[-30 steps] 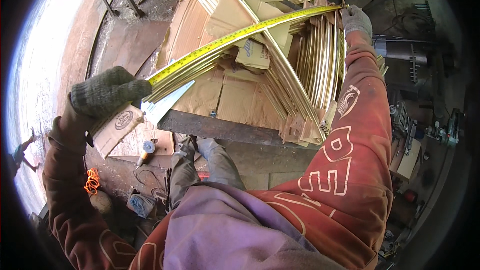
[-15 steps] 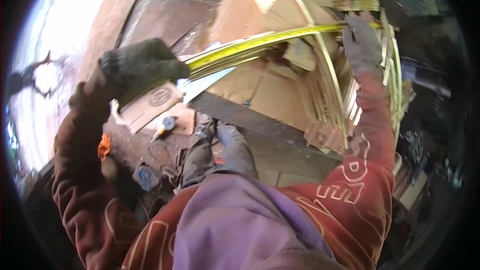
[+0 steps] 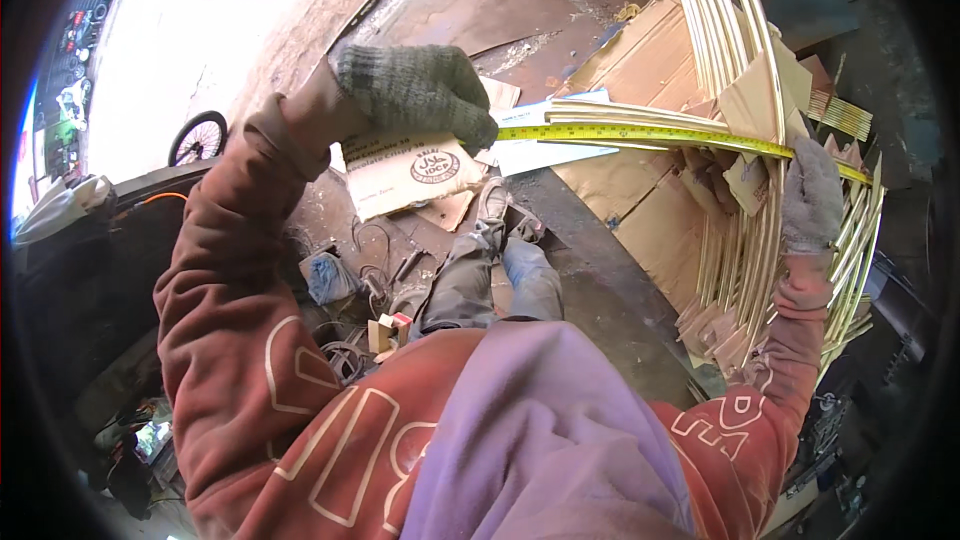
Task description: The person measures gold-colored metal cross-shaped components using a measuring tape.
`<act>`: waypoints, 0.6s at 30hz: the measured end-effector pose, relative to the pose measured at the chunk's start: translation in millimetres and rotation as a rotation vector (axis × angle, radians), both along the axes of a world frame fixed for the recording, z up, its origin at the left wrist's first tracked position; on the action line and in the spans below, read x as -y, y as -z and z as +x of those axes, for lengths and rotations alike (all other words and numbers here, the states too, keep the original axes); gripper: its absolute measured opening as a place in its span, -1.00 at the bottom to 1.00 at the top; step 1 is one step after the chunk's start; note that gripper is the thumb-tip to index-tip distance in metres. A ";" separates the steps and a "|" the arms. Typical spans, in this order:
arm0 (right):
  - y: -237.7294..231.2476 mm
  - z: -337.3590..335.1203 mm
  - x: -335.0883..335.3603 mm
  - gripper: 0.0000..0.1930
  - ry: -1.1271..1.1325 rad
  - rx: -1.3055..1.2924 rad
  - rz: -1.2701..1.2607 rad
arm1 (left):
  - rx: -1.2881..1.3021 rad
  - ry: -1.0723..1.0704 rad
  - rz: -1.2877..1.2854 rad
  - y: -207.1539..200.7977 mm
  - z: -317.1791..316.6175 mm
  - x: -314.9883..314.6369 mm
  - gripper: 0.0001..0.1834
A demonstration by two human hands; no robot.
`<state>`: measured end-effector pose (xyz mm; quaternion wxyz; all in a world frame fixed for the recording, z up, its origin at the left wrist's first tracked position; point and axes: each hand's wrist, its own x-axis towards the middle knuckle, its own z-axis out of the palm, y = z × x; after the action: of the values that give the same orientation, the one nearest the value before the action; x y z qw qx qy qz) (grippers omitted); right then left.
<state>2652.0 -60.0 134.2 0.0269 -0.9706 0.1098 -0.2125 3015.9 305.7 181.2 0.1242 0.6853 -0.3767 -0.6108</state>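
The tape measure (image 3: pixel 640 133) is a thin, bright yellow strip with fine dark marks along its face, sloping gently down toward the right. It stretches over gold-coloured rods (image 3: pixel 715 30) and brown cardboard (image 3: pixel 640 62). The gloved left hand (image 3: pixel 415 95) has its grip closed around the strip; the gloved right hand (image 3: pixel 812 195) lies across it, its grip's tightness impossible to tell.

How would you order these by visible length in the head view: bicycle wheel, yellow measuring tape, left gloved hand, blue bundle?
1. yellow measuring tape
2. left gloved hand
3. bicycle wheel and blue bundle: too alike to rank
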 end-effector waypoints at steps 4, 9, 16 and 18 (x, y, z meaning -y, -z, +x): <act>-8.8 5.0 -6.6 -0.73 0.033 -0.061 -0.002 | 0.024 -0.016 -0.007 2.5 -4.1 -4.1 -0.68; -3.0 -2.2 -0.8 -0.68 0.034 -0.064 -0.017 | -0.071 -0.021 -0.123 22.2 1.6 -7.8 -0.67; -3.6 -0.4 -3.0 -0.70 0.020 -0.054 -0.051 | -0.126 -0.018 -0.158 37.5 5.0 -8.6 -0.69; -4.6 0.5 -3.8 -0.71 0.023 -0.052 -0.058 | -0.133 -0.029 -0.177 38.4 5.4 -10.0 -0.69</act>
<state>2652.5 -56.1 138.8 -0.0067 -0.9749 0.1153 -0.1906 3021.3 315.7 142.8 0.2178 0.6352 -0.4100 -0.6173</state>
